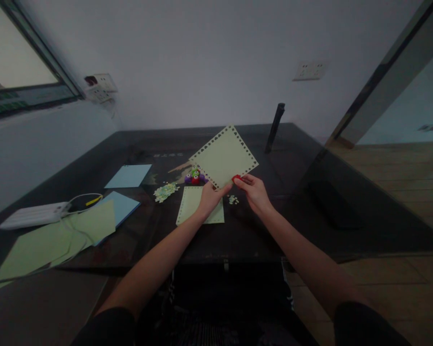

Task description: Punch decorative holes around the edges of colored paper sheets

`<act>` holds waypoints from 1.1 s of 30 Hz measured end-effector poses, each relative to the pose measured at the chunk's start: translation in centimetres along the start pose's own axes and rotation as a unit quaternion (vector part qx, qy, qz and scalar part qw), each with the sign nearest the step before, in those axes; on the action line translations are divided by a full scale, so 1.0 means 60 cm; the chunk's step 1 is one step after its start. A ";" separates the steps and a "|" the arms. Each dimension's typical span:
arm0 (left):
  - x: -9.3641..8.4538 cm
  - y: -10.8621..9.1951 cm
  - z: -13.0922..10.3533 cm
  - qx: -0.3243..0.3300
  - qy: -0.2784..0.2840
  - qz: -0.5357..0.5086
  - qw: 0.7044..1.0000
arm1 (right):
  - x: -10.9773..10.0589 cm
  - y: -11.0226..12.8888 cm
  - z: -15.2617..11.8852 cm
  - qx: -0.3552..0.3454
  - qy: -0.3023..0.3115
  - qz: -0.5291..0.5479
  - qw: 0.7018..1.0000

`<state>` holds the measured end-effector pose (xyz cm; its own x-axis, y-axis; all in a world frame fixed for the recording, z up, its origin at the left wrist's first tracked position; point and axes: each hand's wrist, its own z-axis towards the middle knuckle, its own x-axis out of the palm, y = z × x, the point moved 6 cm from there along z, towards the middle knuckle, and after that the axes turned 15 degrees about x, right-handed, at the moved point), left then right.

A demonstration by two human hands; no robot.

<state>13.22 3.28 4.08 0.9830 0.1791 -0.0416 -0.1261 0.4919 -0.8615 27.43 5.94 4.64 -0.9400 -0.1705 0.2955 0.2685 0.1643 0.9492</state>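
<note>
My left hand [210, 198] pinches the lower corner of a pale green sheet of paper [223, 156], held tilted above the table. Small punched shapes run along its edges. My right hand [254, 192] is closed on a small red craft punch [237, 179], which sits at the sheet's lower right edge. Beneath my left hand lies a second punched sheet [193, 204]. Several colourful punches with eye shapes [195, 176] cluster behind the held sheet's left side. A small scatter of paper cutouts [233, 199] lies under my right hand.
A larger heap of cutouts [166, 191] lies to the left. Farther left are a light blue sheet [128, 176], green paper [68, 230], and a white power strip [34, 215] with a cable. A black upright post [274, 127] stands at the back right; a dark flat object [334, 204] lies right.
</note>
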 end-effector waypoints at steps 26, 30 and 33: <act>0.048 0.001 -0.028 -0.106 -0.119 -0.310 0.937 | 0.023 -0.017 -0.003 -0.011 0.005 0.044 0.999; 0.046 0.009 -0.029 -0.090 -0.127 -0.295 0.943 | 0.023 -0.018 -0.006 -0.011 0.005 0.043 0.999; 0.045 0.015 -0.029 -0.077 -0.130 -0.280 0.948 | 0.021 -0.023 -0.005 -0.003 0.001 0.042 0.999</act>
<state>15.99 2.72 2.32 0.8213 0.1396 0.5531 0.4466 0.4458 -0.7757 25.92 5.21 3.76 -0.9138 -0.1581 0.3741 0.3475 0.1725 0.9217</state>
